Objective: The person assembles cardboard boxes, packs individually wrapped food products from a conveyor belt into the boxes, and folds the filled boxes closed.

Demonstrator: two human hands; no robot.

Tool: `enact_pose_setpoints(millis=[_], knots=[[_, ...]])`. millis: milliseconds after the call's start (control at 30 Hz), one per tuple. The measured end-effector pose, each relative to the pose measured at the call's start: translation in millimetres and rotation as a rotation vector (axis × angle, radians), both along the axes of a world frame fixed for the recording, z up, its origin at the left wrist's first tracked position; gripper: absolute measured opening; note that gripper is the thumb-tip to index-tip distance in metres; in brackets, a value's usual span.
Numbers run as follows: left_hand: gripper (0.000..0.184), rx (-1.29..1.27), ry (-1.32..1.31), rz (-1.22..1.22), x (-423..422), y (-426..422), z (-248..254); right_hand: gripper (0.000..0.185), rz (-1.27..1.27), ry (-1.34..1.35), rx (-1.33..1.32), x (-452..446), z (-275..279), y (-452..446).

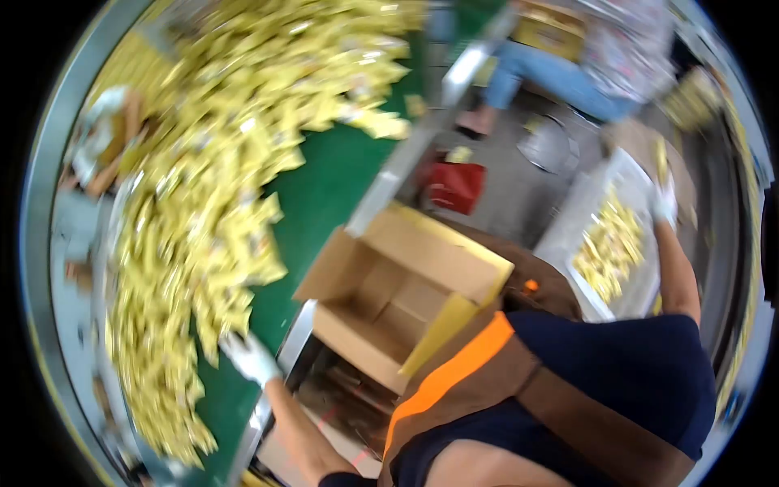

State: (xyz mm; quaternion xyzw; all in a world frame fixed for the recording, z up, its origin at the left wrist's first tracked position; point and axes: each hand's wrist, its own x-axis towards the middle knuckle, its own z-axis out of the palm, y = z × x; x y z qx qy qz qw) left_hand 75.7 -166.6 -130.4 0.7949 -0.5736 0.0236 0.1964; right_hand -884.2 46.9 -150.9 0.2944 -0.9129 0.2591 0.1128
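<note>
My left hand (250,359), in a white glove, reaches over the green conveyor belt (312,174). Its outstretched fingers touch the near edge of a large heap of yellow packets (191,243). On my other side, my right hand (664,201), also gloved, is closed around a slim yellow packet (661,159) that sticks up past the fingers. Beside that hand lies a white tray (560,235) with a pile of yellow packets (610,252) inside. Between my arms, right in front of my body, stands an open cardboard box (357,345) whose visible inside is bare cardboard.
A metal rail (389,178) edges the belt. A red bag (457,187) and a round metallic item (548,144) are on the floor. Another person (560,73) sits at upper right by a carton (548,31). A further person's arms (109,146) show across the belt.
</note>
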Motion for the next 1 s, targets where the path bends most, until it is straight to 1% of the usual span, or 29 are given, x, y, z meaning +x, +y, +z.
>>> enact_pose_setpoints(millis=[33, 67, 100, 133, 167, 200, 233, 267, 300, 333, 367, 400, 433, 467, 500, 533, 567, 600, 667, 733, 767, 800, 867, 933, 1000], knots=[[0.054, -0.116, -0.024, 0.032, 21.5, 0.1, -29.1, 0.061, -0.067, -0.126, 0.456, -0.1, -5.9, 17.9], [0.059, -0.196, 0.108, 0.007, 19.4, 0.4, -25.4, 0.059, 0.168, -0.138, 0.671, 34.5, 12.0, -2.1], [0.062, -0.282, 0.300, 0.052, 17.5, 1.4, -27.4, 0.057, 0.426, -0.151, 0.832, 74.5, 34.3, -24.9], [0.065, -0.300, 0.265, 0.154, 5.6, 1.7, -20.3, 0.053, 0.535, -0.202, 0.952, 91.1, 35.7, -57.8], [0.069, -0.342, 0.280, 0.168, 4.3, 0.5, -19.5, 0.049, 0.634, -0.246, 1.079, 111.4, 40.2, -91.1], [0.072, -0.355, 0.214, 0.175, 16.5, 1.2, -30.5, 0.045, 0.766, -0.324, 1.047, 156.4, 61.2, -132.4], [0.073, -0.351, 0.198, 0.175, 17.1, 3.7, -27.6, 0.041, 0.894, -0.412, 1.015, 201.2, 82.0, -174.1], [0.073, -0.349, 0.191, 0.162, 13.5, 3.1, -25.5, 0.029, 1.180, -0.368, 0.765, 231.6, 80.5, -215.7], [0.074, -0.328, 0.190, 0.157, 11.5, 4.0, -20.9, 0.025, 1.333, -0.442, 0.648, 317.9, 132.1, -256.4], [0.074, -0.297, 0.197, 0.129, 6.2, 3.7, -16.6, 0.024, 1.585, -0.514, 0.334, 372.8, 145.3, -286.0], [0.072, -0.287, 0.181, 0.122, 5.9, 5.6, -17.2, 0.026, 1.759, -0.506, 0.294, 414.4, 156.1, -319.9], [0.067, -0.304, 0.155, 0.125, 9.4, 4.4, -22.2, 0.027, 1.686, -0.430, 0.407, 440.1, 158.3, -351.8], [0.064, -0.306, 0.189, 0.106, 9.9, 3.8, -22.2, 0.030, 1.701, -0.289, 0.398, 458.7, 151.6, -389.1], [0.061, -0.308, 0.220, 0.094, 9.1, 3.5, -19.4, 0.036, 1.698, -0.048, 0.255, 473.4, 135.9, -429.3], [0.059, -0.315, 0.217, 0.090, 7.4, 3.0, -18.6, 0.042, 1.590, 0.011, 0.216, 487.8, 127.1, -465.8], [0.057, -0.322, 0.210, 0.094, 5.9, 2.9, -16.9, 0.047, 1.549, 0.018, 0.104, 494.5, 110.6, -503.3], [0.056, -0.326, 0.240, 0.094, 3.5, 3.3, -14.7, 0.048, 1.447, 0.014, 0.158, 508.2, 117.2, -516.2], [0.056, -0.318, 0.244, 0.092, 2.7, 3.6, -16.1, 0.052, 1.427, 0.098, 0.162, 515.2, 105.7, -540.4], [0.055, -0.308, 0.240, 0.106, 3.6, 4.8, -14.9, 0.060, 1.403, 0.169, 0.192, 537.4, 89.0, -562.1], [0.055, -0.310, 0.266, 0.119, 2.3, 4.1, -13.7, 0.065, 1.324, 0.039, 0.442, 554.8, 81.0, -561.3], [0.055, -0.308, 0.255, 0.121, 2.0, 4.0, -14.7, 0.062, 1.308, 0.202, 0.474, 561.0, 82.3, -561.2], [0.056, -0.302, 0.238, 0.121, 3.5, 4.7, -14.3, 0.061, 1.295, 0.245, 0.429, 565.2, 85.0, -561.0], [0.059, -0.298, 0.241, 0.130, 3.3, 4.6, -13.7, 0.058, 1.266, 0.335, 0.342, 575.7, 112.9, -549.4], [0.059, -0.305, 0.253, 0.130, 0.5, 2.5, -11.9, 0.054, 1.408, 0.287, -0.169, 602.1, 134.5, -534.8], [0.059, -0.299, 0.240, 0.120, 1.3, 2.0, -13.3, 0.049, 1.607, 0.149, -0.404, 650.2, 147.2, -535.2]])
